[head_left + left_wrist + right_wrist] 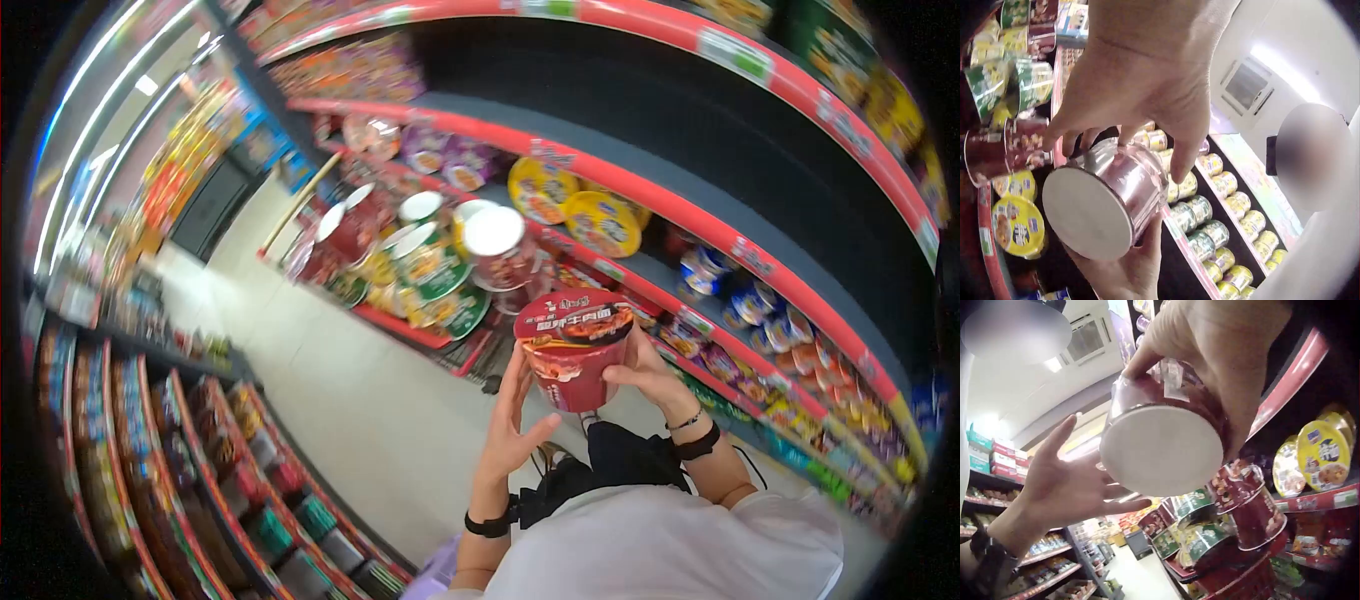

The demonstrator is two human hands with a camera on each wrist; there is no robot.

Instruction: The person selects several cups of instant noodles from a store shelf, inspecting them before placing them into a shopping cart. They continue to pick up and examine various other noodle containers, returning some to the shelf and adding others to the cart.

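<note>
A dark red tub of instant noodles (575, 350), with a beef noodle picture on its lid, is held up in front of my body. My right hand (650, 375) grips it round the side, thumb on the front wall. On the other side, my left hand (512, 430) is spread, with fairly straight fingers at the tub's wall and the thumb apart. Both wrist views show the tub's pale round base (1087, 212). In the right wrist view, the left hand (1066, 487) has its palm turned toward the tub.
Ahead stands a red shopping cart (470, 352) piled with red, green and yellow noodle tubs (432, 262). Shelving with red edges (660, 200) curves along the right, holding yellow bowls (602, 222) and more cups. Another stocked shelf (190, 450) lines the aisle's left side.
</note>
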